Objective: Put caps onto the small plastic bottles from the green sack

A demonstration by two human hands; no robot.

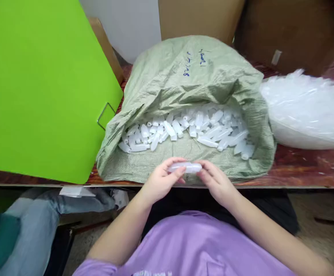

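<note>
Between my hands, level above the front lip of the sack, is a translucent white plastic tube. My left hand is closed round its left part, thumb in front and fingers behind. At the tube's right end, the fingers of my right hand pinch it. Just beyond lies a pale green woven sack on its side, its mouth facing me and blue handwriting on top. Many similar white plastic tubes lie loose in a heap inside the mouth.
A bright green board with a wire stand leans at the left. To the right rests a clear plastic bag full of white pieces. Cardboard boxes stand behind. Another person's legs in jeans are at the lower left.
</note>
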